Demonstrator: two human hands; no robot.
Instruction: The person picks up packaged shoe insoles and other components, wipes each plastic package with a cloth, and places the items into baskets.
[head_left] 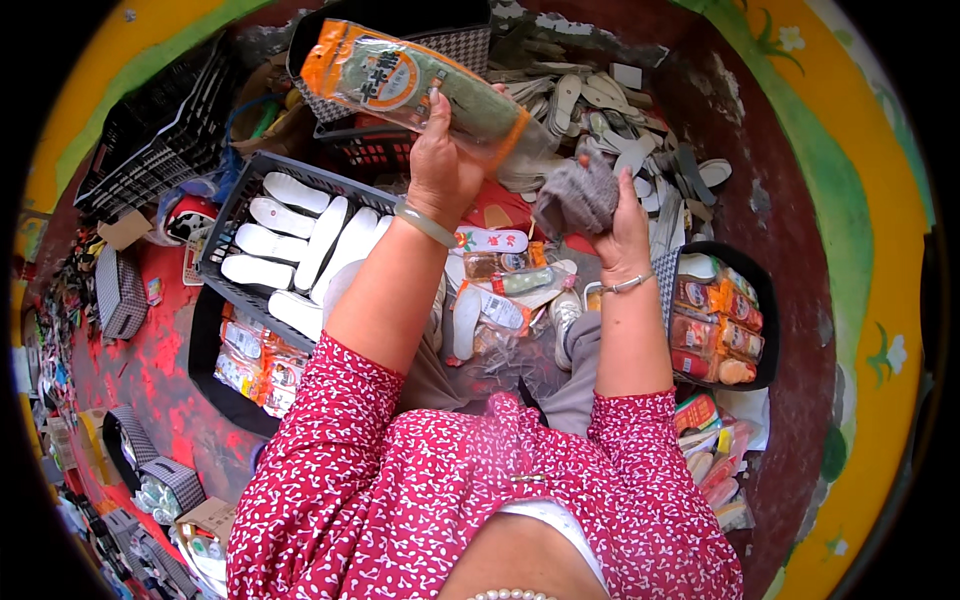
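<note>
In the head view, the left fingers [437, 115] pinch an orange-ended clear package [445, 95], which slants across above them. The right fingers [626, 187] grip a grey knitted bundle [577, 197] at their left. Lower left of the left fingers, a dark crate [227, 214] holds white insoles [268, 242].

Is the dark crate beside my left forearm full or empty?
Not empty: white insoles lie in the crate. Whether full, can't tell: part's hidden.
</note>
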